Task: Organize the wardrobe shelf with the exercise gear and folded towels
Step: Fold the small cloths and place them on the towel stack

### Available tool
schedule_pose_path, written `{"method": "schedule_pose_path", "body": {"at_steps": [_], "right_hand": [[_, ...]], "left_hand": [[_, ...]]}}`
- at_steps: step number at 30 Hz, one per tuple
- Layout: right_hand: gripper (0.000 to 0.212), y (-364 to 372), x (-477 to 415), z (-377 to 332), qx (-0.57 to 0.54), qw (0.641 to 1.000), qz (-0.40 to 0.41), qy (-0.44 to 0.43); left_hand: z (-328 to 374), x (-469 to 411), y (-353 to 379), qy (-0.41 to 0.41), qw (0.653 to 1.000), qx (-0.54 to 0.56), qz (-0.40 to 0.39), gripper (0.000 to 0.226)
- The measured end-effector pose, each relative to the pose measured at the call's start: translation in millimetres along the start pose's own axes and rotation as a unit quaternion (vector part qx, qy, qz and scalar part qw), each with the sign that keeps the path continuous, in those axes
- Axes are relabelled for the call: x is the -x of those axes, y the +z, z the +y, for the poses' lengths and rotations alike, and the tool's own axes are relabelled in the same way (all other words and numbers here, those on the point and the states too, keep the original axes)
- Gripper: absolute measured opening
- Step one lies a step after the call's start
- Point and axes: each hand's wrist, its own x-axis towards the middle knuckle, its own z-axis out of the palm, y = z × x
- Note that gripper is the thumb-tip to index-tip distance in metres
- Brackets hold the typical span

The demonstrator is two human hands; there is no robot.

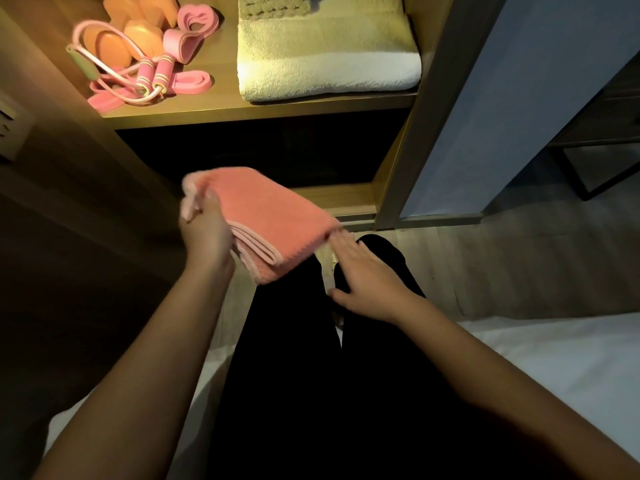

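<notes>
Left hand (204,230) grips the left end of a folded pink towel (266,216), fingers curled round the edge. The towel is held in the air in front of the wardrobe's dark lower compartment (242,150), above the person's knees, tilted down toward the right. Right hand (363,275) is flat with straight fingers, fingertips (337,239) touching the towel's right corner, no grip. The towel's layered fold edges with pale trim face the camera. Its left end is a bit blurred.

Wardrobe shelf (263,110) above, warmly lit. On its right side is a stack of folded towels: white towel (329,69) underneath, beige towel (277,5) on top, partly cut by the frame edge. On its left side the exercise gear lies in a heap:
- orange dumbbells (145,32) at the back
- pink skipping rope (152,76) in front, its two handles side by side
- pink resistance bands (195,24) looped beside and under the rope
- green padded piece (81,62) at far left on pink tubing, can't tell what it is

The gear and the towel stack are apart, with bare shelf between.

Black trousers (311,375) fill the lower middle, with white bed (554,358) on either side of the legs. Wooden floor (485,265) is at right, and a grey-blue door (502,98) stands beside the wardrobe's right upright.
</notes>
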Motion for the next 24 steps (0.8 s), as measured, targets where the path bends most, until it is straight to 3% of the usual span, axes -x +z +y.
{"method": "schedule_pose_path", "body": {"at_steps": [2,5,9,12,14,16,19,20,22,24], "right_hand": [[0.094,4,8,15,-0.038,0.999,-0.011,0.036],[0.09,5,12,22,-0.063,0.997,-0.001,0.05],[0.087,3,5,12,-0.112,0.993,0.001,0.044],[0.08,-1,1,6,-0.199,0.978,0.028,0.061],[0.068,-10,1,-1,-0.348,0.934,0.047,0.066],[0.06,-16,-4,-2,-0.499,0.863,0.061,0.056],[0.084,-18,-10,2,-0.682,0.728,0.044,0.061],[0.086,-20,-9,2,-0.711,0.699,0.042,0.059],[0.063,-26,-8,2,-0.717,0.694,0.045,0.043],[0.038,-32,-9,-1,-0.694,0.717,0.062,0.03]], "left_hand": [[10,-5,-5,0.032,0.999,-0.002,0.004,0.033],[17,-4,-6,0.056,0.998,-0.026,-0.026,0.043],[17,13,4,0.101,0.989,-0.057,-0.092,0.018],[20,20,7,0.079,0.988,-0.044,-0.124,0.024],[21,23,9,0.05,0.987,-0.024,-0.154,0.02],[23,27,9,0.028,0.985,0.011,-0.17,0.016],[25,29,9,0.007,0.984,0.038,-0.175,0.016],[25,29,9,0.004,0.983,0.038,-0.181,0.016],[23,31,8,0.001,0.976,0.017,-0.216,0.018],[20,33,7,-0.003,0.97,-0.036,-0.242,0.019]]}}
